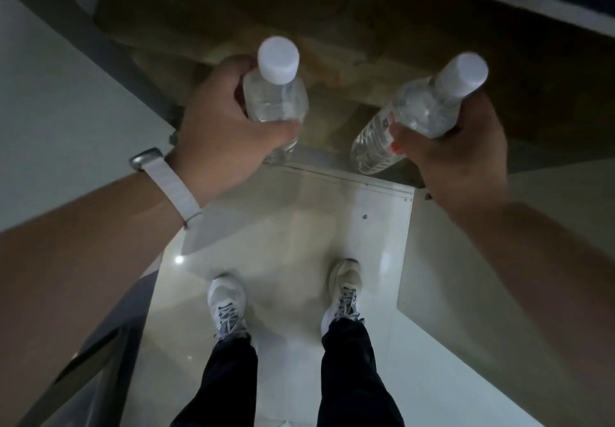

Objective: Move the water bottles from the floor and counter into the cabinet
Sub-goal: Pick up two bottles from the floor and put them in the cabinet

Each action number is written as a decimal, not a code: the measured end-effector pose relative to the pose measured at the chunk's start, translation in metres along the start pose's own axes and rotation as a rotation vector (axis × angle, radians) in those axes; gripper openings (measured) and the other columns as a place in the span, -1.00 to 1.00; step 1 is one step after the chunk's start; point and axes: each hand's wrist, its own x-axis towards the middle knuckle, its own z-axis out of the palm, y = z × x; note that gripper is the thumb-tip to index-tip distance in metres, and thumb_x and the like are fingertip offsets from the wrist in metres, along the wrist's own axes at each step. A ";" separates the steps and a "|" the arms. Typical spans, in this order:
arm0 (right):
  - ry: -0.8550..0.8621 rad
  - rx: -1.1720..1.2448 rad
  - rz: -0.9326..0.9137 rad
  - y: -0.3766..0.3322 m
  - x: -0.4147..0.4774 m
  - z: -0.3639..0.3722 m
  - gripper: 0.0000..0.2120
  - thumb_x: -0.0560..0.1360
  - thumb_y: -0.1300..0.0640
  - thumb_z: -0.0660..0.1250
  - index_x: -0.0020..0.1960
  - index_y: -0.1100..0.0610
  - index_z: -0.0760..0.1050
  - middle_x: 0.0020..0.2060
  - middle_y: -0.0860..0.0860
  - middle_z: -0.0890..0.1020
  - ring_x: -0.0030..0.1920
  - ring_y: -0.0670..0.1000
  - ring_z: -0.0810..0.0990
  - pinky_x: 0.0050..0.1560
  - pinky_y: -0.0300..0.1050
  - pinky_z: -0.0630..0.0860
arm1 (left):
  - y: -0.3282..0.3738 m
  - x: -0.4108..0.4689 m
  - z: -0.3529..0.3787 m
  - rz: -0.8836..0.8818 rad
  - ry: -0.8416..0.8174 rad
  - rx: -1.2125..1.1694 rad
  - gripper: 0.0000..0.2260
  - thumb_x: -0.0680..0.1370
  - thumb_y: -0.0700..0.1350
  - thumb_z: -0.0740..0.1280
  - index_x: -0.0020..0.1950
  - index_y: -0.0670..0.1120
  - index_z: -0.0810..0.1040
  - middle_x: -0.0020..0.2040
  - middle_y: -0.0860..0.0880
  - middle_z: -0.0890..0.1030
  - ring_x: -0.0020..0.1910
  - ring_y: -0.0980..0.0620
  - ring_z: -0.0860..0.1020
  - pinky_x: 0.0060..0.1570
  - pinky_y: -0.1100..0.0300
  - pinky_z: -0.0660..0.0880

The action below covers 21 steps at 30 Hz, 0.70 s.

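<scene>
The left hand (216, 120) has its fingers wrapped tight around one clear water bottle (274, 100), white cap up. The right hand (456, 150) squeezes a second water bottle (412, 117), tipped sideways. Past the fingers is a brown counter (366, 27). Far below are white shoes (228, 303) on the shiny floor (293, 243).

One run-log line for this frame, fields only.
left hand: holds left water bottle | right hand: holds right water bottle | caps on | person standing at counter
</scene>
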 end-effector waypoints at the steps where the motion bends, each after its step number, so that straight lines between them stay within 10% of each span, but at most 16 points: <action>1: 0.011 0.008 -0.022 0.001 0.008 0.001 -0.49 0.37 0.03 0.54 0.24 -0.03 0.41 -0.04 -0.25 0.56 -0.07 -0.41 0.54 -0.16 -0.48 0.49 | 0.001 0.008 0.004 0.023 -0.009 -0.003 -0.39 0.39 0.02 0.58 0.39 0.06 0.45 0.24 0.14 0.59 0.24 0.15 0.56 0.25 0.15 0.52; 14: 0.073 0.025 -0.191 -0.011 0.067 0.001 -0.78 0.44 0.03 0.49 -0.06 -0.19 0.48 -0.18 -0.32 0.61 -0.09 -0.33 0.61 -0.07 -0.28 0.60 | 0.027 0.070 0.031 0.230 0.075 -0.040 -0.41 0.37 0.07 0.56 0.36 -0.01 0.51 0.18 0.12 0.63 0.12 0.27 0.60 0.11 0.33 0.55; 21: 0.157 0.016 -0.275 -0.009 0.092 0.012 -0.40 0.38 -0.11 0.51 0.35 0.02 0.44 0.14 -0.22 0.56 0.14 -0.33 0.52 0.18 -0.32 0.50 | 0.034 0.104 0.037 0.305 0.118 -0.043 -0.42 0.37 0.09 0.56 0.34 -0.02 0.52 0.19 0.12 0.63 0.17 0.25 0.58 0.19 0.22 0.55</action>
